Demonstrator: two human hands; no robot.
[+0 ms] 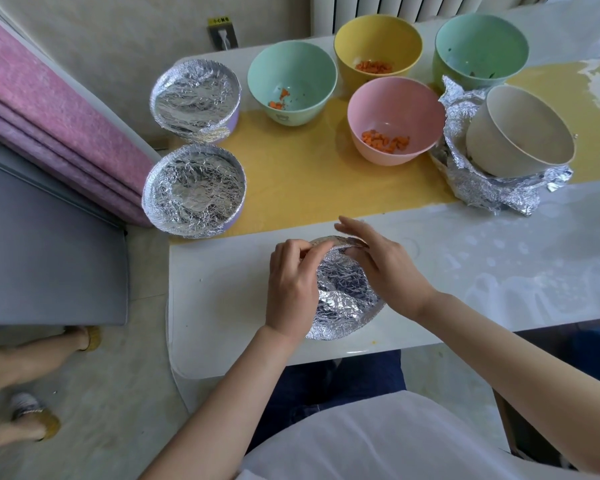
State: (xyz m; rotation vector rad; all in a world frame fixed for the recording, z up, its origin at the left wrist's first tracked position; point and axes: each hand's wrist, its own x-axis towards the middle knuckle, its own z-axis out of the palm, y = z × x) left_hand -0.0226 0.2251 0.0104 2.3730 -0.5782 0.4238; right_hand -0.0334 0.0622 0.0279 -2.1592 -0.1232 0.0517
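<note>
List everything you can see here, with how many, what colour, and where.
foil-covered bowl: one, silver, near table edge, between the hands
lilac bowls: two, foil-topped, table's left end
carrot bowls: three, mint, yellow, pink, each holding orange pieces, on the mat
green bowl: one, far right
beige bowl: one, tilted on the crumpled foil, silver, right
mat: one, yellow, across the table
table: one, white
wall socket: one, behind the table
curtain: pink, left
another person's feet: two, yellow slippers, floor lower left
left hand: pinches the foil at the rim
right hand: fingers straight, thumb on the foil's far edge
</note>
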